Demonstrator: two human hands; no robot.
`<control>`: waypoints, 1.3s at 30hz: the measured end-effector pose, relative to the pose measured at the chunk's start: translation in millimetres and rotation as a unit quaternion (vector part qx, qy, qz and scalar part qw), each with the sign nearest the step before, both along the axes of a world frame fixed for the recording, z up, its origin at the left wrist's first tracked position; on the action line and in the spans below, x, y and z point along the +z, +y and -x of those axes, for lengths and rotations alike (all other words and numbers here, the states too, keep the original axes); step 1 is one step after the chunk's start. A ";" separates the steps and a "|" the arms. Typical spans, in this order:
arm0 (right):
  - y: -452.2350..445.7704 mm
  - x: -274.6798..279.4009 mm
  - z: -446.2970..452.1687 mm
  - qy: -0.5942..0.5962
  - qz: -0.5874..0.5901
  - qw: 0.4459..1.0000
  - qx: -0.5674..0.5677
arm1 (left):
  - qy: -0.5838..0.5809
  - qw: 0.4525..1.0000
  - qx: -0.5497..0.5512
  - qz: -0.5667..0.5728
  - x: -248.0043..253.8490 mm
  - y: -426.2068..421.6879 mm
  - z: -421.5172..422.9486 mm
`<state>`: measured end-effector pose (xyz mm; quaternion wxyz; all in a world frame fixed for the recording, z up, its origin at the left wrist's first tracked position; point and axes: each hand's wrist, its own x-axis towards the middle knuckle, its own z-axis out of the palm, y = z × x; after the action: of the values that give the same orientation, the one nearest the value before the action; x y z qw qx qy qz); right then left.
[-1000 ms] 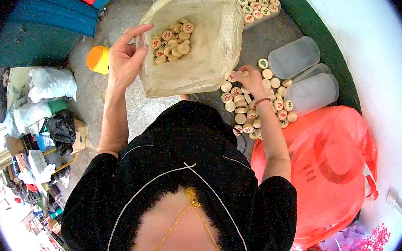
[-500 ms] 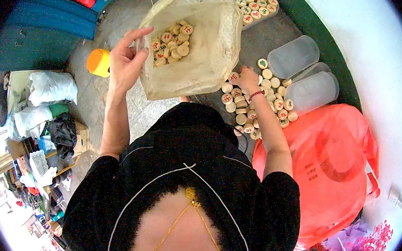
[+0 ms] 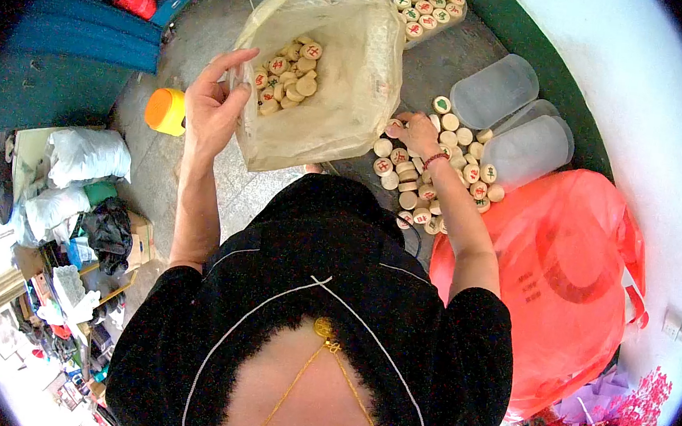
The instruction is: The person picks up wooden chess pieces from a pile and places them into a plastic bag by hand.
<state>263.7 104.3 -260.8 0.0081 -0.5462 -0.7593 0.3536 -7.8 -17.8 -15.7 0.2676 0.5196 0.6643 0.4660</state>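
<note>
My left hand (image 3: 217, 105) pinches the left rim of a yellowish, cloudy plastic bag (image 3: 341, 124) between thumb and fingers, and its mouth gapes toward me. Inside lies a heap of round wooden xiangqi pieces (image 3: 286, 78), some with red or green characters. My right hand (image 3: 419, 135), with a red bead bracelet on the wrist, is closed at the edge of a loose spread of more pieces (image 3: 427, 194) on the surface to the right. Its fingertips are on one xiangqi piece (image 3: 394, 128), partly covered by them.
Clear plastic containers (image 3: 494, 91) stand beside the loose pieces. A filled container of pieces (image 3: 427, 11) sits at the back. Nearer me on the right bulges a red plastic bag (image 3: 545, 288) by the white wall. A yellow tub (image 3: 165, 111) stands left; household clutter (image 3: 84, 223) lies beyond.
My right hand has shifted slightly left, its fingertips closing on a piece at the edge of the spread. My left hand keeps holding the bag's rim. The view has drifted slightly.
</note>
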 end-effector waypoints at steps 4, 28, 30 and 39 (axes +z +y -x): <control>2.0 -8.4 -3.3 0.052 0.021 0.998 -0.003 | -0.021 0.998 -0.016 -0.059 -6.8 4.1 -0.3; 45.1 -6.9 39.1 0.089 0.074 0.920 0.374 | -0.019 0.998 -0.026 -0.049 -10.7 3.2 5.0; 35.9 6.4 34.2 0.085 0.056 0.923 0.371 | -0.016 0.998 -0.025 -0.051 -9.8 2.7 4.7; 14.8 19.4 14.7 0.124 0.133 0.952 0.245 | -0.005 0.999 -0.020 -0.044 -9.9 4.4 0.5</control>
<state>249.0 119.1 -241.4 -0.0572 -0.2917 -0.8089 0.5072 -8.3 -13.4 -25.6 0.2573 0.5421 0.6313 0.4913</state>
